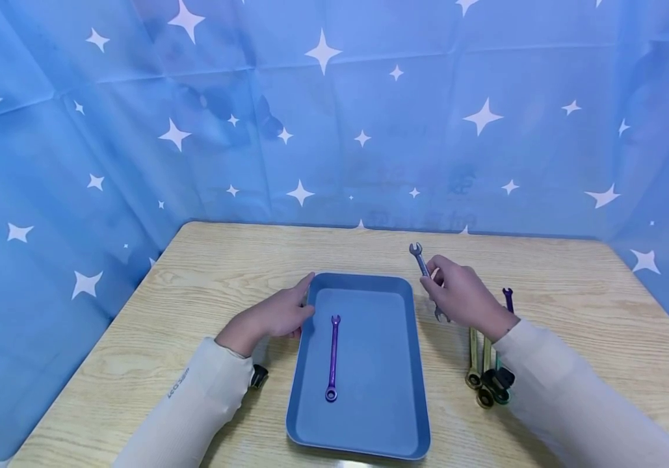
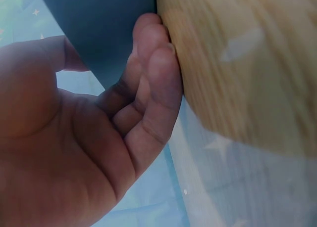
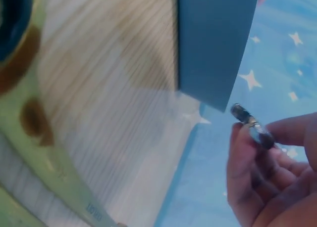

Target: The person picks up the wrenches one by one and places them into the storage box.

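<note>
Silver wrench (image 1: 420, 261), right of the tray (image 1: 375, 364), is pinched by the nearly closed right hand (image 1: 459, 292); best hold it firmly, with the left hand (image 1: 278, 313), gripping the tray's left rim, as brace.

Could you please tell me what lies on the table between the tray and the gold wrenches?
Between the tray and the gold wrenches, the table is bare, as the head view shows.

Blue star-patterned cloth (image 1: 357, 156) behind a pale wooden table (image 1: 229, 260).
</note>
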Motion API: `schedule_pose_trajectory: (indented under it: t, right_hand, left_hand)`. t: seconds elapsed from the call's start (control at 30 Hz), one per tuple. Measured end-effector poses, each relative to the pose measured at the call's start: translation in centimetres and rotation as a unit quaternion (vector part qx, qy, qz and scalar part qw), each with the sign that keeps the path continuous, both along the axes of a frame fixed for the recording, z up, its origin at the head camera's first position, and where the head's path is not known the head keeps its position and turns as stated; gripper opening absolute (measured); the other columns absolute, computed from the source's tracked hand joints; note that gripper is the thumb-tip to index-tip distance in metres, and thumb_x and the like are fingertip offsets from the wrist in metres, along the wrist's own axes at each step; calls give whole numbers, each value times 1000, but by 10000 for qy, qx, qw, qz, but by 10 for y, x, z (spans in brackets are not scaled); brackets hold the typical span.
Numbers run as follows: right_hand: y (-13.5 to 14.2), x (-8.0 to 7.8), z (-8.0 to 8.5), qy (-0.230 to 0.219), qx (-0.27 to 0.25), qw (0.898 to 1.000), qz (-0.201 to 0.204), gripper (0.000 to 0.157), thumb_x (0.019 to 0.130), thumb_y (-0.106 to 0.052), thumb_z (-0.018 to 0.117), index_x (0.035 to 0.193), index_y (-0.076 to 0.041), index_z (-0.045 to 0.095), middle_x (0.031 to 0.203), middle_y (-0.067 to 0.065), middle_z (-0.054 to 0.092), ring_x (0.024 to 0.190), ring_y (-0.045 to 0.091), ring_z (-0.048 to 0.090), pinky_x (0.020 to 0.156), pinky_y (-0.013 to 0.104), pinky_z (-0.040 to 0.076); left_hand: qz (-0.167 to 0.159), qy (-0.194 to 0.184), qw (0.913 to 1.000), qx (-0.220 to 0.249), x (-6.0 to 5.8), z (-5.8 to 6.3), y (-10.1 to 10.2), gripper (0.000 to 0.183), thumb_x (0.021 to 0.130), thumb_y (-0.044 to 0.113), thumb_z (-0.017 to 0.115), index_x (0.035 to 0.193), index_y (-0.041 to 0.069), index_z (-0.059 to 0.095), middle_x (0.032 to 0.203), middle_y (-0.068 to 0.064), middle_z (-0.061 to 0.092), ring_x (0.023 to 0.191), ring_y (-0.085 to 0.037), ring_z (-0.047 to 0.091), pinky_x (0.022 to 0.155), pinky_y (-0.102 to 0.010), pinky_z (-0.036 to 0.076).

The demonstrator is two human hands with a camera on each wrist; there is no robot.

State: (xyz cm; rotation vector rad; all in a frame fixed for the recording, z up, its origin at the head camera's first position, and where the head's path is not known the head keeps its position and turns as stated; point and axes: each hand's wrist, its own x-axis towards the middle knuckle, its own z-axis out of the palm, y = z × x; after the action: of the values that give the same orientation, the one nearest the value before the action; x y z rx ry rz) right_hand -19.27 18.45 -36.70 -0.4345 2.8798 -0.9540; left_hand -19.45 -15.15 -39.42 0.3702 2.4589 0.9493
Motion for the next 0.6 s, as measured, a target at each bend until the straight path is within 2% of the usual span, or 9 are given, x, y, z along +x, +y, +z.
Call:
schedule_pose_trajectory:
  t: [0.17,0.6]
  right_hand:
    - [-7,4,3,86,-347,9993,-80,18,105,-19,50,114,-4,54,86,17,69,56,18,60,47,35,47]
    - [-27,18,11,136,-803,9965,163,17,103,-19,55,113,-5,58,82,14,68,56,17,56,48,32,47]
  left_hand:
    - [19,-20,10000,23,0,0,0,73,105,21,42,163,21,-4,66,-12,65,53,-22,55,49,-33,42]
    - [2,-25,10000,-21,-1,0,-1,74,105,22,42,163,21,-4,67,-11,66,55,-24,58,48,-32,41]
